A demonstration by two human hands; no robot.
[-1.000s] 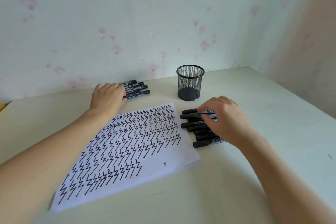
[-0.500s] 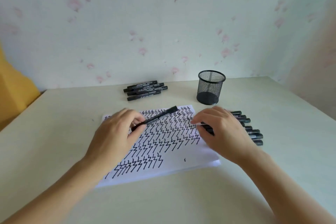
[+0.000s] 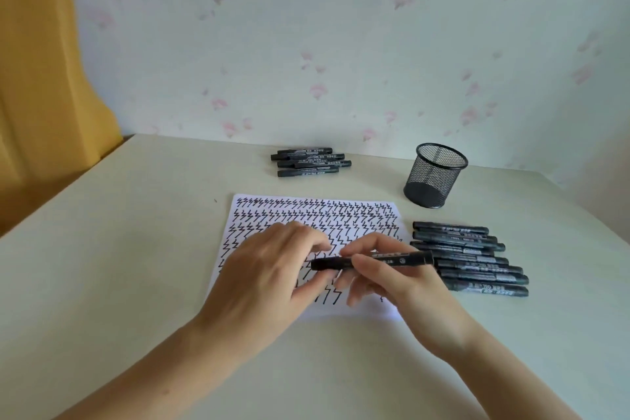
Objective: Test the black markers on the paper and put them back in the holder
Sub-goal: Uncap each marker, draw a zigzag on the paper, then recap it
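Observation:
A black marker [image 3: 392, 260] lies level over the white paper [image 3: 306, 215], which is covered in black zigzag marks. My right hand [image 3: 392, 280] grips its barrel, and my left hand [image 3: 272, 269] pinches its capped left end. The black mesh holder [image 3: 434, 176] stands behind the paper's right corner and looks empty. Several black markers [image 3: 474, 257] lie in a row to the right of the paper. A second group of several markers [image 3: 310, 161] lies at the back near the wall.
The table [image 3: 136, 249] is pale cream and meets a flowered wall at the back. A yellow curtain [image 3: 41, 78] hangs at the far left. The table's left edge runs diagonally below the curtain.
My left hand carried a marker from the back group over the paper. My right hand left the right row and took the barrel. The camera view shifted left.

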